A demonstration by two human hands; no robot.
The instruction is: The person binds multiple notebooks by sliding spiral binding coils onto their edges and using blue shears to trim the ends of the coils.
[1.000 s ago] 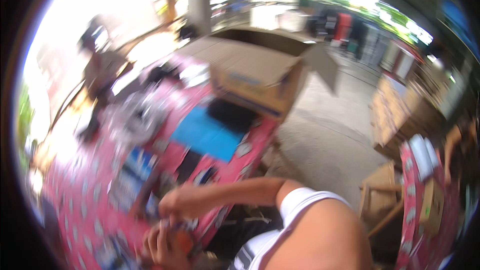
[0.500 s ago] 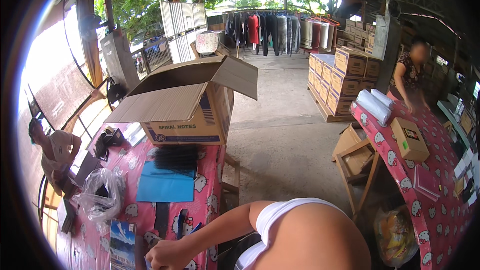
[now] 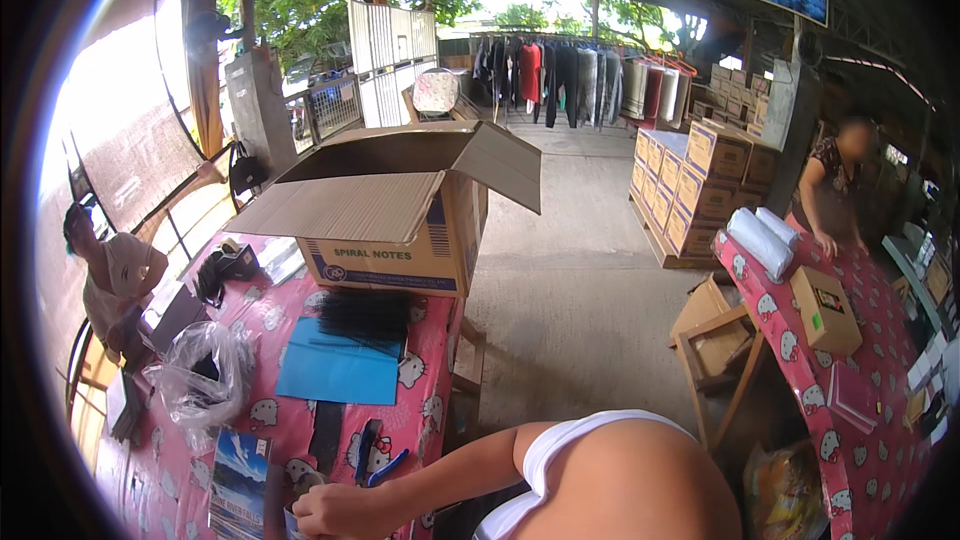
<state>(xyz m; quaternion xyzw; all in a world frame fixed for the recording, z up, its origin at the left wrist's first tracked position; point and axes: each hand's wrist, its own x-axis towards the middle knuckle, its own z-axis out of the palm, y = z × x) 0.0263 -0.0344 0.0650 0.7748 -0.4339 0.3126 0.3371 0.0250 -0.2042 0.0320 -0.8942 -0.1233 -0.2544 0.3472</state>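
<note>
My right hand [image 3: 338, 510] is at the bottom edge, left of centre, its fingers curled closed. Something pale shows under the fingertips, too hidden to name. Beside it on the left lies a notebook [image 3: 240, 480] with a blue sky and water picture on its cover. Blue-handled pliers [image 3: 385, 468] lie just beyond my wrist, partly behind my forearm. Farther up the pink table are blue cover sheets [image 3: 337, 368], with a pile of black spiral coils [image 3: 363, 318] on their far edge. My left hand is not in view.
A large open cardboard box [image 3: 385, 265] stands at the table's far end. A clear plastic bag [image 3: 205, 380] lies on the left. One person [image 3: 115, 280] is at the left, another [image 3: 838, 190] behind a second pink table [image 3: 790, 340]. Stacked cartons [image 3: 700, 185] stand on a pallet.
The whole view has shifted, so things sit slightly lower and mostly farther right. More of the pliers' blue handles now shows beside my forearm. My right hand stays next to the notebook, fingers closed.
</note>
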